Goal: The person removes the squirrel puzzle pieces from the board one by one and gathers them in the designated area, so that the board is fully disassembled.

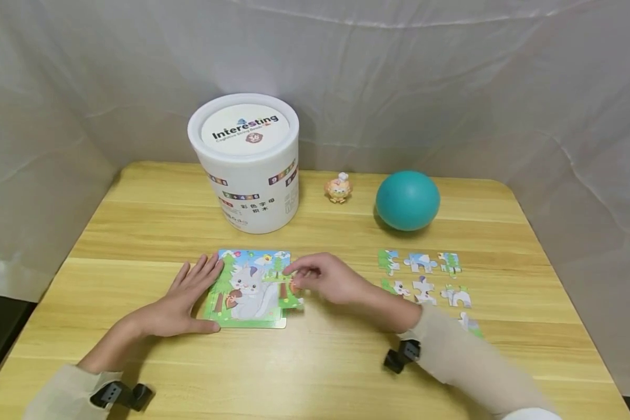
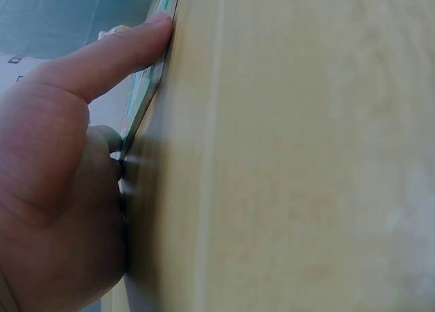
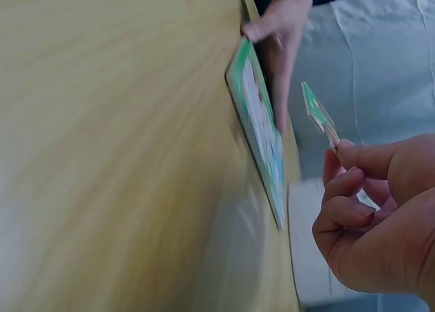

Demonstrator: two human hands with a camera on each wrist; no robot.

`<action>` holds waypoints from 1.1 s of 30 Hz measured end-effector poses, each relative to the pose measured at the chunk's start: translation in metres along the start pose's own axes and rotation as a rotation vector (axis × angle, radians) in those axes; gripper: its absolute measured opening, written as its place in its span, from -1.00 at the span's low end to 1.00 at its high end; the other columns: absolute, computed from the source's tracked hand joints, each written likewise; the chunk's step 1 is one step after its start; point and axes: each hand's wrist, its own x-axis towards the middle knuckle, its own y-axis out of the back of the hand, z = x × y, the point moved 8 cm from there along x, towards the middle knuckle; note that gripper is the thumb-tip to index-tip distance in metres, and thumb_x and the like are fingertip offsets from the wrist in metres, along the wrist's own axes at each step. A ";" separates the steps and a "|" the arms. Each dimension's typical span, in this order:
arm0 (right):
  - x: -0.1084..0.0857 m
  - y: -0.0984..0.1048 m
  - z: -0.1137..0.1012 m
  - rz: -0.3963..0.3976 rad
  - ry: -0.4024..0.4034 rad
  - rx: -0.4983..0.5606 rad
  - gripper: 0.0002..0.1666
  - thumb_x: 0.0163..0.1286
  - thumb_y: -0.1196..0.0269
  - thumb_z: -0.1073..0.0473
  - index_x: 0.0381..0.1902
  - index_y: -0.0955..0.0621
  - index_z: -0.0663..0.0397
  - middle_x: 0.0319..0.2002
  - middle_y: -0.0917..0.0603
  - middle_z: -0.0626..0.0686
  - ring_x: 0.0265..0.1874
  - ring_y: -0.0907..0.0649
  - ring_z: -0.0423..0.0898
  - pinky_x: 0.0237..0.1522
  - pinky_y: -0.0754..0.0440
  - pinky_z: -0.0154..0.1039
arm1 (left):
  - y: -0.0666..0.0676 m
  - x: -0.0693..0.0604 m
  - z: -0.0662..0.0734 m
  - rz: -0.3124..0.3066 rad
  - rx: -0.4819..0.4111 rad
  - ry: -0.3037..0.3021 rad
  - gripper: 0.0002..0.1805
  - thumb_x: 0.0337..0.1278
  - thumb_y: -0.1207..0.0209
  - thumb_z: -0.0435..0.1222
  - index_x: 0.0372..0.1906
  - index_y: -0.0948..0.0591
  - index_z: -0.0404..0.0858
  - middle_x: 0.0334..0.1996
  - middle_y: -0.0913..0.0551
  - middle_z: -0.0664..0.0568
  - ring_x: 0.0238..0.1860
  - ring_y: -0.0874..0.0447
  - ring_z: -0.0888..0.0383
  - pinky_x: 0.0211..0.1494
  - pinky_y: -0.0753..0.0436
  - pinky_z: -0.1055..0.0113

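Note:
A square puzzle board [image 1: 244, 323] with a grey squirrel picture lies flat on the wooden table. My left hand [image 1: 181, 300] rests at its left side, fingers spread along that edge and thumb at the bottom left corner. In the left wrist view, the thumb [image 2: 112, 60] touches the board's edge. Between thumb and fingertips, my right hand [image 1: 333, 280] pinches a puzzle piece [image 3: 317, 111] with green on it. The right wrist view shows this piece raised clear of the board; from the head it overlaps the board's right edge.
Several loose puzzle pieces [image 1: 421, 262] lie at the right, some partly hidden by the right forearm. Behind the board stands a white bucket [image 1: 252, 198] with a lid. A small chick figurine [image 1: 338, 188] and a teal ball [image 1: 408, 201] sit near the table's back edge.

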 end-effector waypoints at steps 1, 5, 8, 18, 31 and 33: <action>-0.006 0.008 0.004 0.003 -0.010 -0.010 -0.71 0.46 -0.27 0.33 0.10 -0.71 0.13 -0.29 -0.72 -0.06 -0.35 -0.59 -0.17 -0.29 -0.57 -0.34 | 0.000 0.000 0.000 -0.001 -0.001 0.001 0.26 0.13 -0.42 0.05 0.64 0.14 -0.35 0.63 0.33 -0.28 0.60 0.54 -0.25 0.52 0.64 0.04; -0.031 0.036 0.019 0.013 -0.027 -0.018 -0.69 0.47 -0.26 0.31 0.13 -0.69 0.19 -0.26 -0.74 -0.01 -0.30 -0.64 -0.06 -0.27 -0.59 -0.32 | 0.000 0.000 0.000 -0.002 -0.008 0.001 0.25 0.14 -0.42 0.04 0.64 0.15 -0.35 0.63 0.33 -0.27 0.60 0.54 -0.24 0.51 0.64 0.05; -0.050 0.052 0.031 0.027 -0.038 -0.016 -0.68 0.47 -0.27 0.29 0.14 -0.68 0.19 -0.24 -0.74 0.03 -0.27 -0.65 0.06 -0.28 -0.59 -0.32 | 0.000 0.000 0.000 -0.002 -0.010 -0.002 0.25 0.14 -0.42 0.03 0.64 0.15 -0.34 0.63 0.34 -0.27 0.60 0.55 -0.23 0.51 0.65 0.08; -0.109 0.085 0.058 0.035 -0.101 -0.074 -0.69 0.51 -0.25 0.22 0.13 -0.67 0.19 -0.25 -0.70 0.03 -0.35 -0.58 -0.09 -0.37 -0.55 -0.32 | -0.001 0.001 0.001 -0.006 -0.007 -0.009 0.25 0.14 -0.42 0.03 0.64 0.16 -0.35 0.63 0.34 -0.28 0.60 0.54 -0.23 0.50 0.67 0.18; -0.146 0.094 0.086 0.032 -0.125 -0.078 -0.71 0.50 -0.25 0.23 0.12 -0.68 0.11 -0.30 -0.64 0.05 -0.47 -0.49 -0.18 -0.49 -0.47 -0.34 | -0.001 0.000 0.000 -0.002 -0.005 0.006 0.26 0.13 -0.42 0.04 0.64 0.16 -0.33 0.63 0.34 -0.26 0.60 0.55 -0.24 0.52 0.64 0.08; -0.147 0.093 0.089 0.030 -0.113 -0.084 -0.71 0.49 -0.25 0.25 0.13 -0.68 0.11 -0.30 -0.65 0.03 -0.48 -0.50 -0.18 -0.47 -0.49 -0.35 | -0.001 0.000 -0.001 -0.001 -0.002 0.007 0.26 0.12 -0.42 0.05 0.64 0.16 -0.33 0.63 0.34 -0.26 0.60 0.54 -0.24 0.52 0.64 0.08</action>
